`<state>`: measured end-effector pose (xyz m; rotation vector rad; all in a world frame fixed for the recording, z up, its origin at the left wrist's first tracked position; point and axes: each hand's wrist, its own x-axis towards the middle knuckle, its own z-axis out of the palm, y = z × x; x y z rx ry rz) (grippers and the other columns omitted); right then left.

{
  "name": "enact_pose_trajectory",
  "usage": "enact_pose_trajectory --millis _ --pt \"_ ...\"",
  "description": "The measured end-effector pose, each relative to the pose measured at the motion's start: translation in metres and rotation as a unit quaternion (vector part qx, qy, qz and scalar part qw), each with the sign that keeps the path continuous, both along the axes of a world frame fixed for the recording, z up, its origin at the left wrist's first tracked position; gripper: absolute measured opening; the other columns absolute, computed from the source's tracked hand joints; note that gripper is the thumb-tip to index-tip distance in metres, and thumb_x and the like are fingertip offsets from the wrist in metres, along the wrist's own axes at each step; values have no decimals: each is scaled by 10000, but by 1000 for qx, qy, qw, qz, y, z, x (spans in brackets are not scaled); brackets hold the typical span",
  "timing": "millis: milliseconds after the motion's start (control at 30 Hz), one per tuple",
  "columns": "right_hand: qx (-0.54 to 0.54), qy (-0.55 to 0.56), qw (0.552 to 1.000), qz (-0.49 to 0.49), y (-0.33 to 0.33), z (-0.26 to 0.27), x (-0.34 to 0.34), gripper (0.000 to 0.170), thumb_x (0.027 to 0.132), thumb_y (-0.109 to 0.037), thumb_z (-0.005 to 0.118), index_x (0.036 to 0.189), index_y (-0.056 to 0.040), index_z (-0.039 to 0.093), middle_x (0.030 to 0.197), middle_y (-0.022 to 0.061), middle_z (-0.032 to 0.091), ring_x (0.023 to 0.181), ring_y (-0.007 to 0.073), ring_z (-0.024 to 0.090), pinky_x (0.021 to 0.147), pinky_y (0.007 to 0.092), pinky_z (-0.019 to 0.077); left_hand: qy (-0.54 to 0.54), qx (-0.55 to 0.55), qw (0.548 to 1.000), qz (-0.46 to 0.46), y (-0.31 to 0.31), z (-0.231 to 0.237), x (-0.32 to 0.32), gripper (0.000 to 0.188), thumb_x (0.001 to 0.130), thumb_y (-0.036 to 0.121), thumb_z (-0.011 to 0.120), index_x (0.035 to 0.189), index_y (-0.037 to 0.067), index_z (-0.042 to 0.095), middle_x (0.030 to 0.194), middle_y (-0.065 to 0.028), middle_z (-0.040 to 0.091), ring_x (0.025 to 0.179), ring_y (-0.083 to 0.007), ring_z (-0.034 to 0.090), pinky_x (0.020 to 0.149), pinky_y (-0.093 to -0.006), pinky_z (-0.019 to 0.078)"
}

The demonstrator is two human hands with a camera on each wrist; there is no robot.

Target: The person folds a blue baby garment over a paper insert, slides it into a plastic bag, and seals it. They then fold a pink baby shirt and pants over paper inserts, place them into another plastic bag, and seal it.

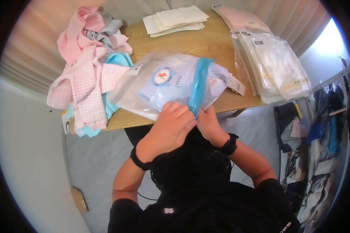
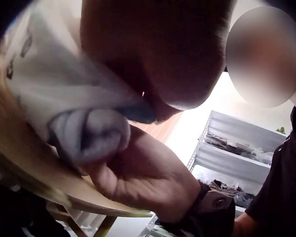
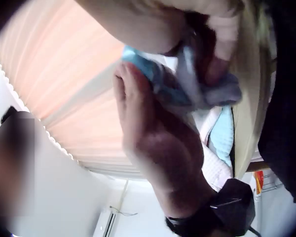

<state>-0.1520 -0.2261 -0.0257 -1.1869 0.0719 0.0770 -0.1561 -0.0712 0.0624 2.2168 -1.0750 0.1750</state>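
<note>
A clear plastic garment bag (image 1: pixel 122 90) lies across the table's near edge, a folded pale-blue baby garment (image 1: pixel 149 94) with a round cartoon face showing through it. Across the bag's right part runs a bright blue strip (image 1: pixel 199 83). Beyond the strip, bluish fabric (image 1: pixel 218 74) and a white paper tag (image 1: pixel 236 85) stick out. My left hand (image 1: pixel 169 123) grips the bag's near side at the strip's lower end. Right beside it, my right hand (image 1: pixel 212 126) pinches the bag's near edge; its fingertips are hidden. In the left wrist view a rolled fabric end (image 2: pixel 91 133) sits against the right hand (image 2: pixel 153 173).
Pink-and-white checked baby clothes (image 1: pixel 83 81) and pale-blue ones (image 1: pixel 118 59) pile at the left. White sheets (image 1: pixel 179 19) lie at the back. Bagged white garments (image 1: pixel 276 64) and a pink one (image 1: pixel 243 19) are stacked right, near a shelf of clothes (image 1: pixel 322 132).
</note>
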Motion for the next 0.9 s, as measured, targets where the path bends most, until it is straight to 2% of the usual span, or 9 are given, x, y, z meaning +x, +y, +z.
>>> enact_pose_trajectory --millis 100,200,300,367,400,500,600,700,900 --pt "-40 81 990 106 -15 13 -4 336 999 -133 586 1298 20 561 1182 71 651 1030 147 631 882 328 517 52 14 998 -25 0 -3 -2 142 944 157 609 866 45 569 933 -106 501 926 -323 465 866 -433 373" --pt "134 170 967 137 -49 18 -10 347 997 -177 612 1303 -20 567 1212 59 656 1059 166 649 899 328 526 87 29 995 -50 17 -7 -7 150 914 156 646 831 44 587 1063 -108 520 1083 -330 482 1034 -490 345" --pt "213 161 960 85 -76 30 -7 371 993 -207 632 1316 -40 558 1233 50 656 1089 186 654 923 337 536 142 35 983 -107 26 -18 -18 159 892 145 663 793 43 592 1164 -115 516 1211 -341 465 1167 -565 238" --pt "183 163 968 58 -83 32 -3 397 990 -205 643 1339 -46 538 1232 55 651 1093 179 649 938 341 536 203 23 966 -157 23 -23 -19 167 886 131 663 766 42 587 1203 -122 511 1254 -348 453 1204 -607 161" --pt "160 160 973 42 -83 22 2 404 987 -194 648 1344 -45 532 1232 62 651 1092 181 648 940 342 536 175 13 971 -163 20 -20 -18 134 896 126 644 822 31 585 1145 -126 535 1195 -347 494 1154 -549 290" --pt "101 122 987 -17 -75 7 5 432 976 -155 662 1362 -35 509 1234 84 647 1095 184 645 939 341 536 230 -37 971 -49 8 -23 -9 203 922 180 654 860 16 551 975 -127 581 981 -340 589 951 -465 475" --pt "56 58 995 -61 -62 6 -6 461 970 -116 665 1382 -20 484 1237 101 639 1099 181 633 939 332 528 247 -73 949 184 -18 -8 5 299 934 264 670 869 9 528 790 -125 589 737 -323 609 700 -408 505" --pt "-19 -13 995 -96 -48 6 -21 470 975 -103 655 1396 -8 470 1240 103 629 1108 170 611 946 319 508 59 33 970 233 -40 -5 23 354 934 328 675 833 20 533 751 -142 622 651 -328 618 605 -420 492" --pt "-65 -18 990 -121 -35 9 -49 456 985 -91 628 1397 16 467 1241 100 614 1143 172 573 970 319 471 -8 168 967 193 -48 -18 38 274 904 268 651 834 22 554 770 -165 633 721 -380 651 615 -478 503"
